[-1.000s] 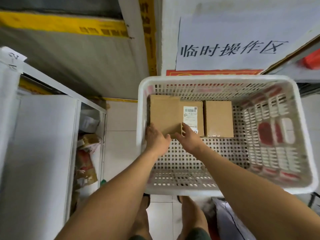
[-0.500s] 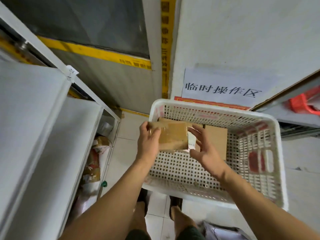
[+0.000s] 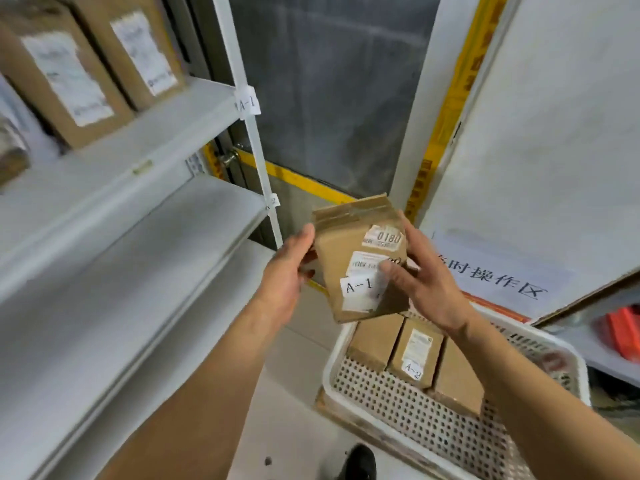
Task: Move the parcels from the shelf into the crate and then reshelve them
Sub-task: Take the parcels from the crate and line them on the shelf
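Hands are now lifting the box (image 3: 360, 261) out of the crate (image 3: 571, 355), left hand (image 3: 287, 271) and right hand (image 3: 429, 282) fingers (image 3: 391, 271) holding it. Reshelving is starting; its tag is saying A-1, like the shelf (image 3: 166, 123).

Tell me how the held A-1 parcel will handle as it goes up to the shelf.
The A-1 parcel looks stiff: flat cardboard faces, crisp corners. Probably light, since the left hand and right hand hold it aloft by its sides alone. Its tape strips may be slick under the fingers.
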A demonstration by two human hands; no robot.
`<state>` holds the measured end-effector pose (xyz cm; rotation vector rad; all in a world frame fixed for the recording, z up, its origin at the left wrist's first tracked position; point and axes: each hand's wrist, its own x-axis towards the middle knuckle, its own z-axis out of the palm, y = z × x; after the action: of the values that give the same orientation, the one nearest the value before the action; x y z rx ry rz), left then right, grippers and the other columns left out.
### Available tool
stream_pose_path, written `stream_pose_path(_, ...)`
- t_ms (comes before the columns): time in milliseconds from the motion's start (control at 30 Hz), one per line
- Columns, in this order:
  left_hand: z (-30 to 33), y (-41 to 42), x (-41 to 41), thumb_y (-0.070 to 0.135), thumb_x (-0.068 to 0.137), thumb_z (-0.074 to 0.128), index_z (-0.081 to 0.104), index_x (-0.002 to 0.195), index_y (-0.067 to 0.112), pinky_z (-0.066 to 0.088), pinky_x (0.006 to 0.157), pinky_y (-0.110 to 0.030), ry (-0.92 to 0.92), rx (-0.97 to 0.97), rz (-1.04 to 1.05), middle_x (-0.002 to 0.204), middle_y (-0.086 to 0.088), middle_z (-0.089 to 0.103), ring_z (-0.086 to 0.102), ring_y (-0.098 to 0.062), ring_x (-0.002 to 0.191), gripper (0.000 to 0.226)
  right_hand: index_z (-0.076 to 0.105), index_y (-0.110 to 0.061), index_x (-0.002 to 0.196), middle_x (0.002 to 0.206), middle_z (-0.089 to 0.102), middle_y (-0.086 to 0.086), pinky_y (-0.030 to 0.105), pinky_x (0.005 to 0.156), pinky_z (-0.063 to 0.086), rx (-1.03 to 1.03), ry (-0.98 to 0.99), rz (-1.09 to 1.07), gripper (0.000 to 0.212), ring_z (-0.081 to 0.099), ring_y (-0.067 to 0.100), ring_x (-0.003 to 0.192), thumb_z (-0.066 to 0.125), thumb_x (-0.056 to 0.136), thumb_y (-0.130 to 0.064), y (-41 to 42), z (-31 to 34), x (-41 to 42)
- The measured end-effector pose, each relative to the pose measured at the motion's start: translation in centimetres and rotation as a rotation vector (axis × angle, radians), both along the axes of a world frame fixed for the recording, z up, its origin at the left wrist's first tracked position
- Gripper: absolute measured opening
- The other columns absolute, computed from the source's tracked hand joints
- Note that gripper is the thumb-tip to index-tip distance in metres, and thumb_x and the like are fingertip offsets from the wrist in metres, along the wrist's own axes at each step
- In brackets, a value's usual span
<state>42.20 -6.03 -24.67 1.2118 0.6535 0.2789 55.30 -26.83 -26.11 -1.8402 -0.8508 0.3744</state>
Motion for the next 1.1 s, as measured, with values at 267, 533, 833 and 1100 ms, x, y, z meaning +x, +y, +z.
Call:
stream_pose_path(267,4.2,6.9,-13.9,0.054,0.084,0.083,0.035,0.153,0.061,0.054,0.108,-0.046,-0.117,0.328,0.019,0.142,0.025,0.062,0.064,-0.014,0.130,0.084,0.050,-0.038,0.145,0.137,0.065,-0.024,0.039,0.110,0.053,0.209,0.224,-0.028,0.056,0.061,0.000,0.128,0.074,0.094,-0.039,11.7,7.3,-10.8)
stream_pose_path(533,8.9,14.2,-27.7,0.029,0.105,0.063,0.044,0.157,0.032,0.053,0.106,-0.038,-0.260,0.479,0.408,0.148,0.020,0.059,0.063,-0.008,0.129,0.055,0.048,-0.055,0.148,0.138,0.062,-0.033,0.018,0.087,0.057,0.180,0.186,0.306,0.060,0.060,-0.016,0.117,0.073,0.096,-0.040,22.6,12.6,-21.8)
stream_pose_path(833,12.6,17.8,-42.8,0.029,0.108,0.058,0.039,0.160,0.037,0.059,0.087,-0.033,-0.189,0.712,0.792,0.146,0.008,0.062,0.070,-0.014,0.119,0.055,0.015,-0.073,0.152,0.143,0.041,-0.049,0.007,0.100,0.034,0.066,-0.026,0.781,0.069,0.036,-0.030,0.123,0.058,0.105,-0.047,32.9,17.7,-33.4)
stream_pose_path(1100,13.7,14.7,-57.0,0.044,0.105,0.052,0.033,0.161,0.042,0.057,0.102,-0.054,0.028,0.832,1.180,0.149,0.007,0.059,0.060,-0.018,0.134,0.060,0.019,-0.047,0.165,0.153,0.047,-0.032,0.010,0.112,0.035,0.172,-0.095,1.149,0.073,0.042,-0.030,0.125,0.059,0.108,-0.030,39.7,16.7,-48.3)
